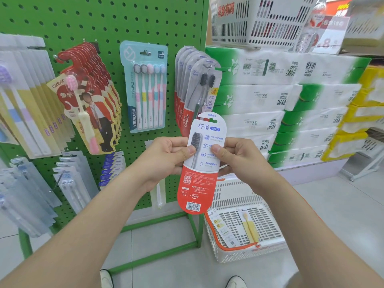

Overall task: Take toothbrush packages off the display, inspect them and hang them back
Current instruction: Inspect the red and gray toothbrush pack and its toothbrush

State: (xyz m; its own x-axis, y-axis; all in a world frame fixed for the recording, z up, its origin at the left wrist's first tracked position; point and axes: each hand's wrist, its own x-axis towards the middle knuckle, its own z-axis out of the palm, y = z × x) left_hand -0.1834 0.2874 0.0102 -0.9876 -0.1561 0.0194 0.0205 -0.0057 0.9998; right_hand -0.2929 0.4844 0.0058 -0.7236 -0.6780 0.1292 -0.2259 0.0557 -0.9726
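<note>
A red and white Colgate toothbrush package is held upright in front of me, its printed back with barcode facing me. My left hand grips its left edge, thumb on the face. My right hand grips its right edge the same way. Above it, a row of matching Colgate packages hangs on a hook of the green pegboard display.
Other packs hang on the pegboard: a five-brush blue pack, red figure-shaped packs, pale packs at the left. A white basket with yellow toothbrush packs sits on the floor at the right. Stacked tissue bundles fill the right shelf.
</note>
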